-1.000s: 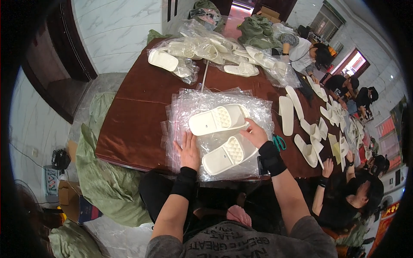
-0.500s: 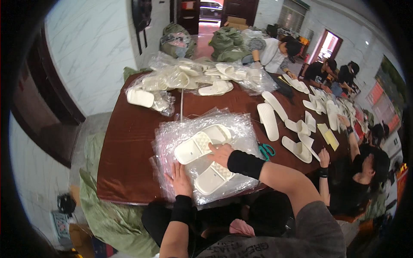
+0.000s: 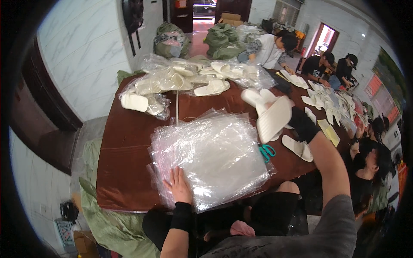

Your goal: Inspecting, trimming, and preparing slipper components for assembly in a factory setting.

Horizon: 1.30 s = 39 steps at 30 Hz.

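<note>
A stack of clear plastic bags lies on the table in front of me, with no slippers on top of it. My left hand rests flat on the stack's left edge, fingers spread. Beyond the right edge of the bags, my right hand grips white slippers; one has its sole turned toward me and hides most of the fingers. Another slipper, slightly blurred, sticks out to the left of that hand. Teal-handled scissors lie beside the bags, below the held slippers.
Bagged slippers are heaped along the table's far side. A loose slipper and yellow sheets lie at the right, with more slippers beyond. A co-worker sits close on the right; others work farther back. The brown tabletop shows at left.
The slippers that lay on the bags are gone from there. My right hand has moved up and right and now holds slippers above the table. My left hand stays on the bags.
</note>
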Available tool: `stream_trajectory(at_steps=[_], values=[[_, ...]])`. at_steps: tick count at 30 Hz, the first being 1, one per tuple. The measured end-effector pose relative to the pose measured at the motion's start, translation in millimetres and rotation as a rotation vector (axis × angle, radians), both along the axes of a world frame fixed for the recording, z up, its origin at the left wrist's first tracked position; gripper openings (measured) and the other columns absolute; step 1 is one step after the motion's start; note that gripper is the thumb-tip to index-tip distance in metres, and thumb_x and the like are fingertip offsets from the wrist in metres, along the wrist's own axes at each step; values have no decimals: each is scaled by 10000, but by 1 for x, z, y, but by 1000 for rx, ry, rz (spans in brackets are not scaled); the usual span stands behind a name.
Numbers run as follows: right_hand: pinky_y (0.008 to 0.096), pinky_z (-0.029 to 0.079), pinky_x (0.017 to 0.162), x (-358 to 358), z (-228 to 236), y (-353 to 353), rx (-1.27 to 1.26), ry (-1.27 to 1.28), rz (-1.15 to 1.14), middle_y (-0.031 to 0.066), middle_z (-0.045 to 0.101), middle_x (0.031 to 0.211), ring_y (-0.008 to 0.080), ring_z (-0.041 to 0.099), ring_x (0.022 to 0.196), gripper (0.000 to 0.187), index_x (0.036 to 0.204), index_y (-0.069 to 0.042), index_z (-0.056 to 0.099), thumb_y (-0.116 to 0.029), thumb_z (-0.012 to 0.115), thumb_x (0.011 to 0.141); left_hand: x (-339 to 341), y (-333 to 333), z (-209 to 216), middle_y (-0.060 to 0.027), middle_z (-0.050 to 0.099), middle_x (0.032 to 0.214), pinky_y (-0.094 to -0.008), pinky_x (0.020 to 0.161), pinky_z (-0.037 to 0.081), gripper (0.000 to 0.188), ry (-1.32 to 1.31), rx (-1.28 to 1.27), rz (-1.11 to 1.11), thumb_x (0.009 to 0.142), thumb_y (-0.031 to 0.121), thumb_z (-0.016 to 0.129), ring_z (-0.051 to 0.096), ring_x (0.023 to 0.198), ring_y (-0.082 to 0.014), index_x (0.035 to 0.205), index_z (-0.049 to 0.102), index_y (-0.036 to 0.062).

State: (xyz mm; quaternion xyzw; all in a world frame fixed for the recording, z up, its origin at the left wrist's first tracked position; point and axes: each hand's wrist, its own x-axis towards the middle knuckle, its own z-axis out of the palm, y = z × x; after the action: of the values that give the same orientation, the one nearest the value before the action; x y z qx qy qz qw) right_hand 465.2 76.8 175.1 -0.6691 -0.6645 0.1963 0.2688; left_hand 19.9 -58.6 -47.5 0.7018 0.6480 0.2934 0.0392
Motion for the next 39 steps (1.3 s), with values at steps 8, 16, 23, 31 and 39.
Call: stream_trajectory(at_steps=[8, 16, 23, 31, 39], values=[[435, 531, 701, 100, -5, 6, -269, -1231, -215, 170, 659, 883, 354, 651, 813, 283, 1014, -36, 586, -262, 559, 845, 0, 0, 2, -102, 400, 1437, -618, 1109, 23, 517, -35, 16, -16, 820, 37, 489, 283, 1385, -293, 1334, 443, 52], [680, 219, 1034, -126, -165, -65, 144, -505, 74, 122, 182, 1534, 395, 179, 1394, 560, 1441, -283, 325, -434, 478, 923, 0, -2, -2, -112, 417, 1419, -604, 1117, 49, 508, -32, 45, 41, 811, 38, 509, 305, 1374, -279, 1316, 454, 41], [666, 70, 1077, -161, -185, -77, -91, -510, 82, 109, 126, 1555, 378, 75, 1424, 635, 1479, -280, 233, -451, 479, 919, 1, 2, -2, -88, 451, 1400, -618, 1097, 130, 417, 24, 17, 88, 881, 147, 520, 347, 1353, -240, 1289, 498, 64], [658, 62, 1083, -161, -195, -76, -15, -555, 110, 136, 118, 1553, 388, 73, 1423, 647, 1483, -254, 231, -433, 480, 914, -102, 64, 49, -103, 687, 845, -386, 735, 511, 221, -262, -370, -56, 895, 225, 558, 669, 819, -262, 976, 669, 52], [659, 50, 1081, -161, -195, -73, -65, -530, 100, 144, 115, 1553, 403, 84, 1419, 652, 1485, -254, 232, -420, 488, 908, -129, 234, 71, -177, 655, 910, -420, 777, 503, 202, -300, -42, -42, 836, 203, 624, 629, 882, -349, 932, 651, 27]])
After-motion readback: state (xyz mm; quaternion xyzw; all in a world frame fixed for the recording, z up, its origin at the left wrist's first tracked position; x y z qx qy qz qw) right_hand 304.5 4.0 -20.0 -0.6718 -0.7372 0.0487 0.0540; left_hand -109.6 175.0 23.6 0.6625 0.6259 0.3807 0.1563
